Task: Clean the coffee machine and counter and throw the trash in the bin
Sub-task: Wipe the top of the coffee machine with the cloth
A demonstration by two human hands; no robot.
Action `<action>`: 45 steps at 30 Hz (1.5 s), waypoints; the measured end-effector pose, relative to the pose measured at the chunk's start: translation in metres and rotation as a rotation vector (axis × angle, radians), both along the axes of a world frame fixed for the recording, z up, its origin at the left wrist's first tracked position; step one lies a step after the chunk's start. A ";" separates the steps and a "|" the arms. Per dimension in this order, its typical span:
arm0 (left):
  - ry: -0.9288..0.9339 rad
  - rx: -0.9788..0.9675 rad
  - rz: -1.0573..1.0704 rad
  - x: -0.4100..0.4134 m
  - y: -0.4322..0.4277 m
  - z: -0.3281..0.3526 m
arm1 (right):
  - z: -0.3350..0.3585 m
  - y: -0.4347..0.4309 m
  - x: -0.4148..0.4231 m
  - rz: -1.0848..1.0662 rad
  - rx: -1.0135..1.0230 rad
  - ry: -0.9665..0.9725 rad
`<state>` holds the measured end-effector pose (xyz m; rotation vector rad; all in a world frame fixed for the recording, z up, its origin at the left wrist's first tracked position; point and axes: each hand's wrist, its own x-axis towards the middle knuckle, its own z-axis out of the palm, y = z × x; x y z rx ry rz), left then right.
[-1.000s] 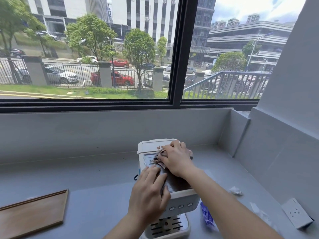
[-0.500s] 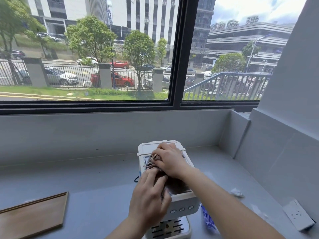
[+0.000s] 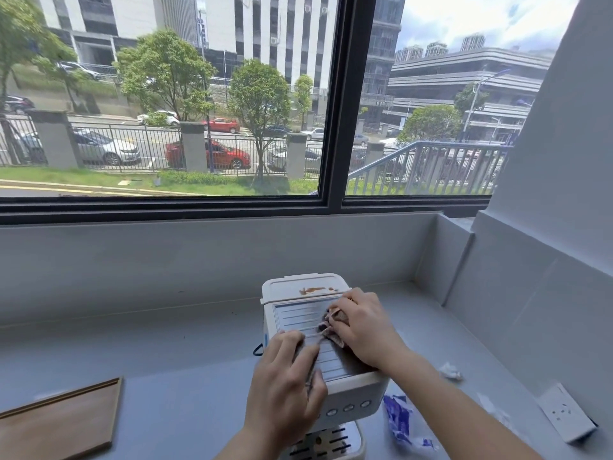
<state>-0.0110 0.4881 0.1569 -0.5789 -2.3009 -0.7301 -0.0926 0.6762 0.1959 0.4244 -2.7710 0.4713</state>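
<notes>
Counting left to right along the grey counter (image 3: 139, 353): one wooden board (image 3: 61, 423) at the near left edge, one white coffee machine (image 3: 318, 346) at centre, one blue-and-white wrapper (image 3: 399, 421) just right of its base, one small white scrap (image 3: 449, 371) farther right, one white socket plate (image 3: 565, 413) at the near right. Two hands, both on the machine.

Machine stands upright near the counter's front; its long axis runs near to far, with three round buttons and the slotted drip tray (image 3: 323, 444) facing the person. One brown smear (image 3: 316, 290) shows on its far lid. Drip tray looks to hold nothing.

Left hand (image 3: 285, 386) lies palm-down on the near left of the ribbed top, fingers loosely curled, steadying it; whether it grips anything cannot be told. Right hand (image 3: 363, 327) is closed over one crumpled, brown-stained cloth (image 3: 333, 325), pressing it against the top's right side.
</notes>
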 end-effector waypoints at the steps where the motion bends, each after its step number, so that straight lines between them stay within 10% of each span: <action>1: 0.001 0.002 0.000 0.000 0.000 0.000 | 0.003 0.002 -0.011 -0.077 -0.029 0.001; 45: 0.054 0.048 -0.017 -0.002 -0.001 -0.003 | 0.035 -0.040 -0.069 -0.089 0.051 -0.156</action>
